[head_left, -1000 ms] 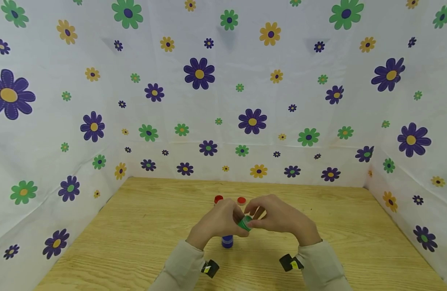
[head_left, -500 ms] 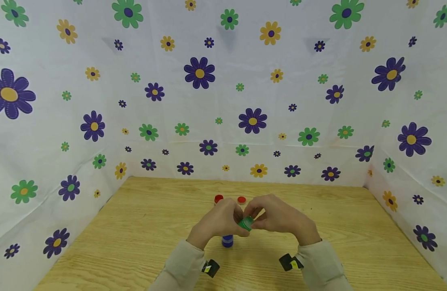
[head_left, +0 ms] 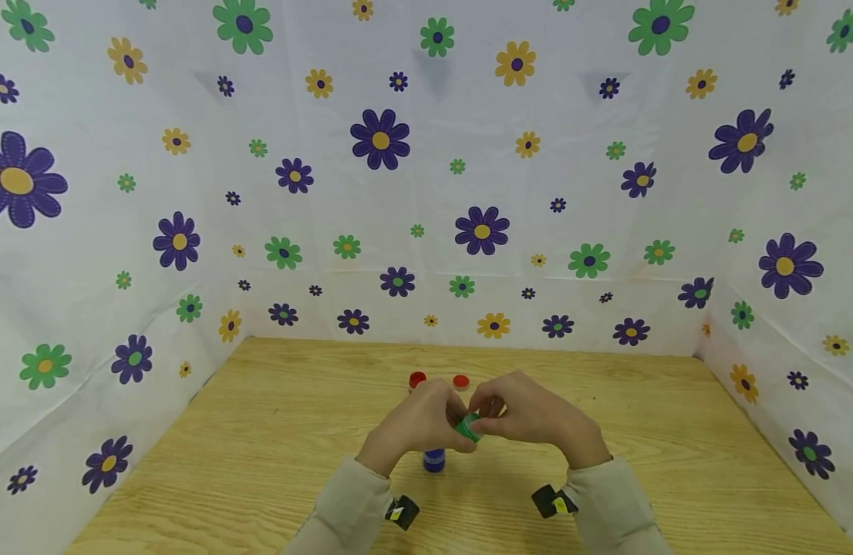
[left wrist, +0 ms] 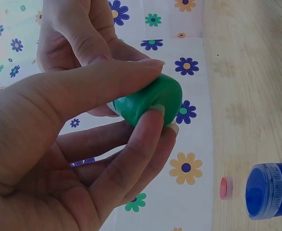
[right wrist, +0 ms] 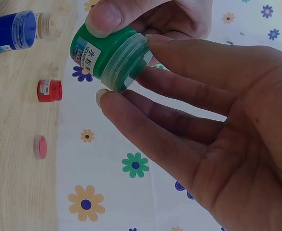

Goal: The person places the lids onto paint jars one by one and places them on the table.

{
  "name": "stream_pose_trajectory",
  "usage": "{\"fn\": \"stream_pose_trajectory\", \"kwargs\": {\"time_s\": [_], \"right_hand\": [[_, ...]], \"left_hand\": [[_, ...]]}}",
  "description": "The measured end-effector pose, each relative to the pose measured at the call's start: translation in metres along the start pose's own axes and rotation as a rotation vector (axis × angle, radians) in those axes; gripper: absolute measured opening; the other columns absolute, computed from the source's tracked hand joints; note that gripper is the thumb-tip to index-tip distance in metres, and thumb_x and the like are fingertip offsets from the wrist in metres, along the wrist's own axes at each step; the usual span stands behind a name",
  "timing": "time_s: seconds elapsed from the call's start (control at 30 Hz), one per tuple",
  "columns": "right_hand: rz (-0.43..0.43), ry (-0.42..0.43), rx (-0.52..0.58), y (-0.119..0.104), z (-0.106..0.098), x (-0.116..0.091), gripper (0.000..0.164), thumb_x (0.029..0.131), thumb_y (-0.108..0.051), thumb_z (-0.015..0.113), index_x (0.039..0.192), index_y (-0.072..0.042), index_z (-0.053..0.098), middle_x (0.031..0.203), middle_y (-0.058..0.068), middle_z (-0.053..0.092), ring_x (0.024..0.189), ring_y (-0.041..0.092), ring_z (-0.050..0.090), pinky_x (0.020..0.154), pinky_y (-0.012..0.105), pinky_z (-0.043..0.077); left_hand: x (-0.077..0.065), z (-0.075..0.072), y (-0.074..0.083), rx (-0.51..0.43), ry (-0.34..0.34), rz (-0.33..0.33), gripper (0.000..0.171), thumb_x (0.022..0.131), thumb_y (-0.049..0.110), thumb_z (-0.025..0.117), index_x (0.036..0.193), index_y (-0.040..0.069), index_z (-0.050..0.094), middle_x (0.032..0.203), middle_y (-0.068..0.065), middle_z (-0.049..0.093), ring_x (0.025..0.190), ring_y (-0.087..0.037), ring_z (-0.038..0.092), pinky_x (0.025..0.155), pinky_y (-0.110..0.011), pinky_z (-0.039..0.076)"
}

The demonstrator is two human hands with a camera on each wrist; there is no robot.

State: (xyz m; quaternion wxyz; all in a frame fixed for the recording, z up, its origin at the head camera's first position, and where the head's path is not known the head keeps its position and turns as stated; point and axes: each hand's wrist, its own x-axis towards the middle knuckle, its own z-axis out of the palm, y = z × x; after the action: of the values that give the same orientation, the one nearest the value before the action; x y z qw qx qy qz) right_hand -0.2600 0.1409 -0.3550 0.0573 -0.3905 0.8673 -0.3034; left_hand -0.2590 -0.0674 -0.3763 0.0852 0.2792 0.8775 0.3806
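My left hand holds a small green paint jar over the table, tilted so its top faces my right hand. In the right wrist view the jar shows a white label and a clear ribbed lid. My right thumb and fingertips pinch this lid at its rim from two sides. The jar's green bottom shows between my left thumb and fingers in the left wrist view. A blue paint jar stands on the table below my hands.
Farther back on the wooden table stand an open red paint jar and its red lid, lying apart. Another jar with an orange-brown tint is partly behind the blue one. A flowered cloth walls the table.
The right fingers and thumb have shifted round the lid of the green jar, turning away and back. The left hand and the things on the table stay where they were.
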Motion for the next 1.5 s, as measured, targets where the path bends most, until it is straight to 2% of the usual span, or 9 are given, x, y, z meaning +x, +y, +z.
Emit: {"fn": "stream_pose_trajectory", "kwargs": {"time_s": [0.4, 0.57, 0.8, 0.9, 1.1, 1.3, 1.5], "right_hand": [[0.025, -0.007, 0.003, 0.0004, 0.0004, -0.0003, 0.015, 0.096, -0.019, 0.073, 0.107, -0.009, 0.076, 0.101, 0.004, 0.077, 0.086, 0.01, 0.072, 0.075, 0.022, 0.059], [0.043, -0.003, 0.065, 0.0006, 0.0005, -0.0015, 0.018, 0.094, -0.014, 0.075, 0.11, -0.007, 0.075, 0.106, 0.006, 0.077, 0.096, 0.018, 0.074, 0.08, 0.025, 0.061], [0.013, -0.008, 0.16, 0.0015, 0.0011, -0.0019, 0.019, 0.089, -0.001, 0.078, 0.108, -0.006, 0.074, 0.11, 0.008, 0.074, 0.107, 0.028, 0.073, 0.088, 0.032, 0.062], [-0.001, -0.01, 0.159, 0.0011, 0.0013, -0.0016, 0.019, 0.088, 0.001, 0.077, 0.106, -0.006, 0.074, 0.108, 0.008, 0.073, 0.107, 0.027, 0.073, 0.089, 0.034, 0.062], [-0.011, -0.012, 0.151, 0.001, 0.002, -0.0002, 0.017, 0.089, 0.001, 0.077, 0.104, -0.006, 0.075, 0.106, 0.007, 0.074, 0.102, 0.022, 0.074, 0.086, 0.028, 0.062], [0.006, -0.013, 0.074, 0.0008, 0.0024, 0.0011, 0.013, 0.094, -0.01, 0.074, 0.106, -0.007, 0.075, 0.102, 0.004, 0.077, 0.09, 0.011, 0.073, 0.08, 0.022, 0.059], [0.03, -0.015, 0.038, 0.003, 0.0038, 0.002, 0.014, 0.097, -0.019, 0.072, 0.105, -0.007, 0.076, 0.096, 0.002, 0.078, 0.082, 0.006, 0.072, 0.077, 0.021, 0.058]], "left_hand": [[-0.0008, -0.001, 0.0007, -0.003, 0.001, -0.003, 0.012, 0.076, 0.007, 0.089, 0.085, 0.005, 0.081, 0.077, -0.001, 0.078, 0.067, -0.006, 0.069, 0.066, -0.02, 0.057], [-0.0011, -0.0011, 0.0012, -0.011, -0.002, -0.009, 0.013, 0.076, 0.007, 0.089, 0.086, 0.005, 0.081, 0.078, -0.001, 0.078, 0.068, -0.006, 0.07, 0.067, -0.021, 0.058], [-0.0014, -0.0023, 0.0013, 0.005, 0.004, 0.004, 0.014, 0.075, 0.006, 0.09, 0.085, 0.005, 0.08, 0.077, -0.003, 0.078, 0.066, -0.007, 0.07, 0.065, -0.021, 0.057], [-0.0016, -0.0023, 0.0019, 0.009, 0.005, 0.009, 0.014, 0.075, 0.006, 0.09, 0.084, 0.005, 0.08, 0.077, -0.003, 0.078, 0.066, -0.008, 0.07, 0.065, -0.021, 0.057], [-0.001, -0.0023, 0.0023, 0.011, 0.001, 0.002, 0.014, 0.076, 0.007, 0.09, 0.085, 0.006, 0.08, 0.077, -0.001, 0.078, 0.065, -0.005, 0.069, 0.065, -0.02, 0.057], [-0.0011, -0.0018, 0.0008, -0.007, -0.002, 0.007, 0.013, 0.076, 0.006, 0.089, 0.085, 0.005, 0.081, 0.077, -0.002, 0.078, 0.065, -0.006, 0.069, 0.065, -0.021, 0.057], [-0.0013, -0.0023, 0.0015, -0.014, -0.007, 0.005, 0.014, 0.076, 0.006, 0.09, 0.087, 0.004, 0.081, 0.078, -0.003, 0.079, 0.066, -0.006, 0.07, 0.066, -0.021, 0.058]]}}
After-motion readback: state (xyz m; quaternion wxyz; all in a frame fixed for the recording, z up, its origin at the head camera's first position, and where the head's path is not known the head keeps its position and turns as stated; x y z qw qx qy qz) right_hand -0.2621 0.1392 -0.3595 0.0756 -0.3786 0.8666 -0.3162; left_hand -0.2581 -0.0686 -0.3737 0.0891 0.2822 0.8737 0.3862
